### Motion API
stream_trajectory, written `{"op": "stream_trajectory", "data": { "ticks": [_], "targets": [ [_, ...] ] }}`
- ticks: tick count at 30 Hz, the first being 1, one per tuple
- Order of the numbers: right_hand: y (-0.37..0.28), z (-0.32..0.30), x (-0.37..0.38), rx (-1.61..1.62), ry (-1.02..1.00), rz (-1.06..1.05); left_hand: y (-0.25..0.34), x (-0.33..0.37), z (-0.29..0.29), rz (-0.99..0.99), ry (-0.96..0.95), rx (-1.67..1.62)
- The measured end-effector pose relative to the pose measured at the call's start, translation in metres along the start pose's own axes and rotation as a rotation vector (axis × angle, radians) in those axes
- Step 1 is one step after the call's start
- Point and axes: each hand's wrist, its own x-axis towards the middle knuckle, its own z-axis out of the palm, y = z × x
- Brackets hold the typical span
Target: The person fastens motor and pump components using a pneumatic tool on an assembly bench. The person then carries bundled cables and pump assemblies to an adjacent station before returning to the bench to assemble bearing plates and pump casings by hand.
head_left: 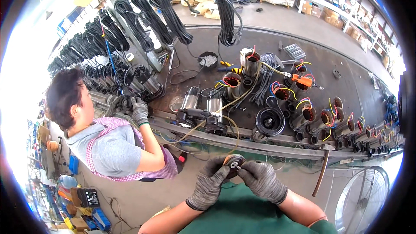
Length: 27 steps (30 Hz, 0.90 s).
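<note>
In front of my body, my left hand (209, 183) and my right hand (263, 182), both in grey knit gloves, pinch a small round black part (234, 162) with a shiny metal centre and a copper-coloured edge. My left fingers wrap its left side. The right thumb and fingertips press at its lower right. Beyond it, at the bench edge, stands a black round housing (269, 121) with an open top, its inside facing up. Left of that, two shiny metal cylinders with black bases (215, 109) stand side by side.
Metal motor shells (308, 114) with coloured wires line the bench's right side. An orange air screwdriver (302, 80) lies among them. A hammer (324, 169) overhangs the bench edge near a fan (363, 197). Black cable coils (225, 8) hang above. A co-worker (113, 143) works at left.
</note>
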Motion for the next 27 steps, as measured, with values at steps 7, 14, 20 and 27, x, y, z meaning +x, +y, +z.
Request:
{"op": "stream_trajectory", "data": {
  "ticks": [7,14,20,27],
  "targets": [
    [0.014,0.004,0.0,-0.051,0.052,-0.083,-0.012,0.006,0.0,0.001,0.049,-0.001],
    [0.017,-0.002,-0.001,-0.106,0.05,-0.079,-0.018,0.015,0.006,0.052,0.083,0.034],
    [0.02,-0.006,0.005,-0.187,0.034,-0.123,-0.022,0.024,0.005,0.048,0.06,0.05],
    [0.012,-0.019,0.016,0.114,-0.067,0.082,-0.029,0.036,0.005,0.04,0.064,-0.04]
  ]
}}
